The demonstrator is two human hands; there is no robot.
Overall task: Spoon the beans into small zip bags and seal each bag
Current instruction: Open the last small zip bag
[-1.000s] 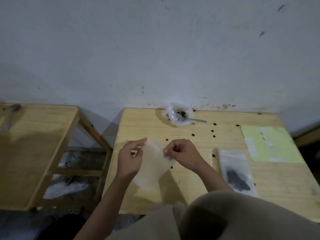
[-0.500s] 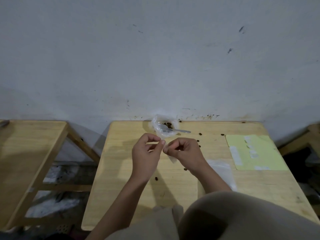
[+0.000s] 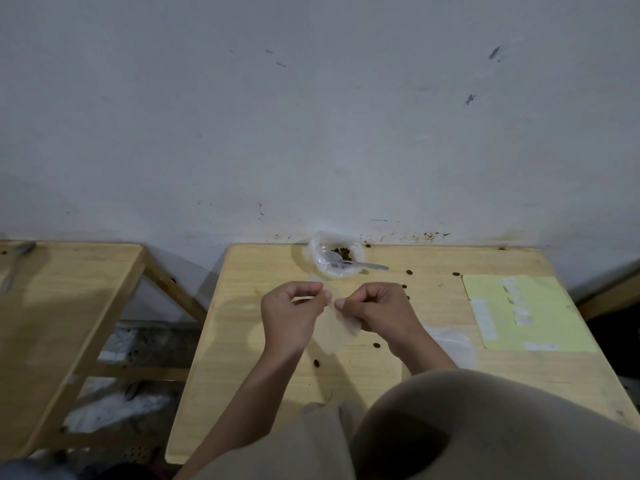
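Observation:
An empty clear zip bag (image 3: 335, 329) hangs above the middle of the wooden table (image 3: 242, 341). My left hand (image 3: 289, 313) and my right hand (image 3: 375, 308) both pinch its top edge between thumb and fingers, close together. At the table's far edge stands a clear plastic bag of dark beans (image 3: 334, 259) with a metal spoon (image 3: 360, 265) lying in it, handle pointing right. Another zip bag (image 3: 450, 341) lies flat by my right forearm, partly hidden by the arm.
Loose beans (image 3: 316, 363) are scattered over the table. A yellow-green sheet with white labels (image 3: 526, 313) lies at the right. A second wooden table (image 3: 62, 306) stands to the left across a gap. A white wall rises right behind.
The hands drew together at the bag's top edge. The bag, spread wide between them a second ago, now hangs narrower below the fingers. The camera tilted up slightly.

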